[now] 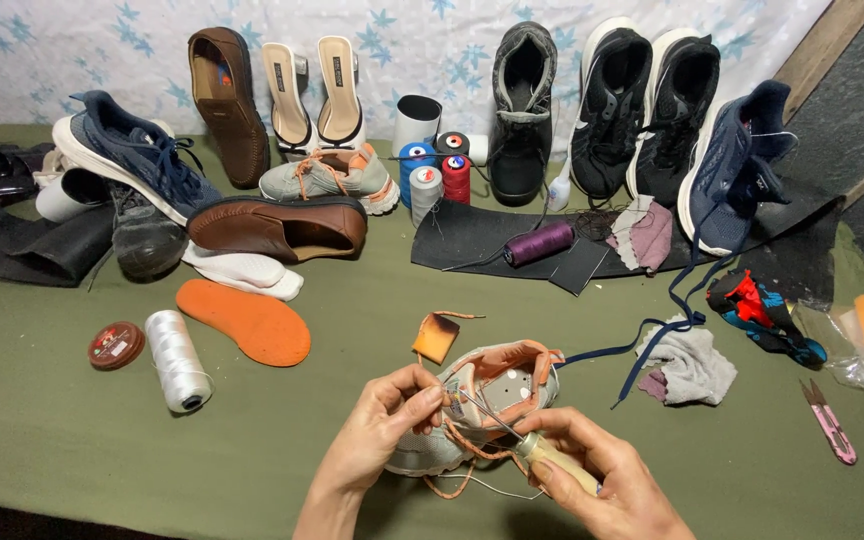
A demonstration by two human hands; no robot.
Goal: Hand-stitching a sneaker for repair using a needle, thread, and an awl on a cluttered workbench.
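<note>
We log the scene from the largest item down. The olive-green cloth-covered work surface (72, 440) fills the frame; rows of shoes line its upper edge, well apart from the hands.

Lower centre: a small grey mesh sneaker with orange lining and orange laces (492, 395) lies on the cloth. Its opening faces up toward the camera. We read its long axis as running from lower left to upper right of the frame, but hands and laces cover too much to say which end is the toe.

Handling judgement: light, soft and floppy in the upper, stiffer along the sole. It would collapse if pinched by the mesh alone. The best hold looks to be the collar rim or the sole edge, where the material resists.

The left hand (384, 425) curls closed, thumb and fingers pinching the near-left rim of the sneaker.

The right hand (607, 480) is wrapped shut around the pale wooden handle of a stitching awl (552, 460). Its thin metal needle points to the upper left, into the shoe opening.

A fine white thread (492, 488) trails below the sneaker.

Left of the frame: a spool of white cord (177, 360) lies on its side.
</note>
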